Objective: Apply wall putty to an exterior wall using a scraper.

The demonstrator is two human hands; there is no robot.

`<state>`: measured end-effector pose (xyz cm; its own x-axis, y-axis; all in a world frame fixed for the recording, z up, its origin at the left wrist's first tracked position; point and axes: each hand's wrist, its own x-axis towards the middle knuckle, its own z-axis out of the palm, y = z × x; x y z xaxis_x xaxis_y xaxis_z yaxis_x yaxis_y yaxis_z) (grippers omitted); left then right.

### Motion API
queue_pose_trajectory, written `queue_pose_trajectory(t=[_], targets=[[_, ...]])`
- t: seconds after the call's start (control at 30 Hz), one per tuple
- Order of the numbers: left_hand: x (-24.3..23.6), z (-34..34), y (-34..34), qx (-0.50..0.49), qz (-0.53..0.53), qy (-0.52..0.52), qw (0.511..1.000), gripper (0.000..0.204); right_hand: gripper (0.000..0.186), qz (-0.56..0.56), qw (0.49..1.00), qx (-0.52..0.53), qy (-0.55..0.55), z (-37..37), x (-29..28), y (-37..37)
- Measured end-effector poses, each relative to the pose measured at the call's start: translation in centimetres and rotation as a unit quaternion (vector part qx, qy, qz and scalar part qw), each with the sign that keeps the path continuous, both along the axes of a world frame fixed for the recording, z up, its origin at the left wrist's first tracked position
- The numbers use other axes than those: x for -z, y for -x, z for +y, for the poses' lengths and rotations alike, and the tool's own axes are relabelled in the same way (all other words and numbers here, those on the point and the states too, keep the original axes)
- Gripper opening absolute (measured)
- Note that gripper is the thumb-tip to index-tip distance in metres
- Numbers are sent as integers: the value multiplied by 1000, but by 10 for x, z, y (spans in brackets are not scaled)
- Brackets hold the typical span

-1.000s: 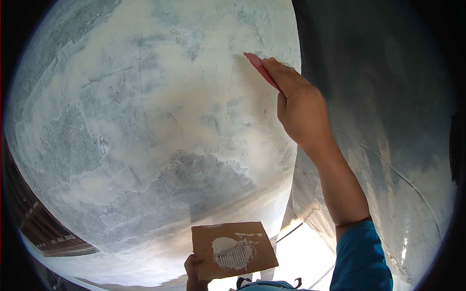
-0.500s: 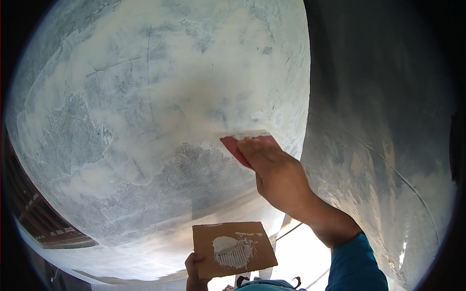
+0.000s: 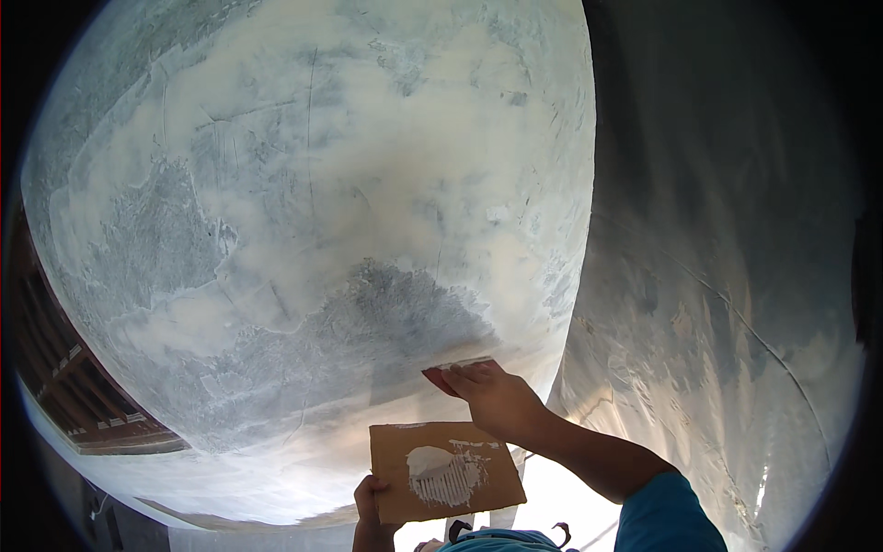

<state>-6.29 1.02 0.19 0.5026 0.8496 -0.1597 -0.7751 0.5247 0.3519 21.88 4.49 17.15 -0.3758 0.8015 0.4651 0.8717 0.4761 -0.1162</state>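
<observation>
Putty scraper [image 3: 443, 377], reddish, sits pinched flat in our right hand [image 3: 497, 400] against the plastered wall [image 3: 303, 230], at the lower edge of the grey bare patch [image 3: 395, 322]. Head view: we judge steady blade pressure and a shallow angle suit this stroke. Our left hand [image 3: 371, 506] grips the cardboard board [image 3: 446, 469] with white putty [image 3: 441, 474] just below the scraper. Wall corner lies right of it; open wall above.

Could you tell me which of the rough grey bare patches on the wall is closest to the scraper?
The lower middle grey patch: the scraper in the right hand sits at its bottom edge, while the other grey patch lies far off to the left.
</observation>
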Motion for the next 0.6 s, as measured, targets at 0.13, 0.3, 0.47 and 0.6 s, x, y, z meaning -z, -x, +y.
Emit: queue_pose_trajectory(t=[0.13,0.3,0.47,0.6], targets=[[12,-12,11,-28,31,8,999,63,56,264,962,18,74,-54,31,-8],[27,-21,11,30,25,27,999,63,47,515,828,158,153,-131,66,8],[27,-29,15,78,46,31,995,64,34,566,796,105,189,-162,77,27],[44,-35,28,98,48,19,994,64,39,599,755,142,224,-176,79,41]])
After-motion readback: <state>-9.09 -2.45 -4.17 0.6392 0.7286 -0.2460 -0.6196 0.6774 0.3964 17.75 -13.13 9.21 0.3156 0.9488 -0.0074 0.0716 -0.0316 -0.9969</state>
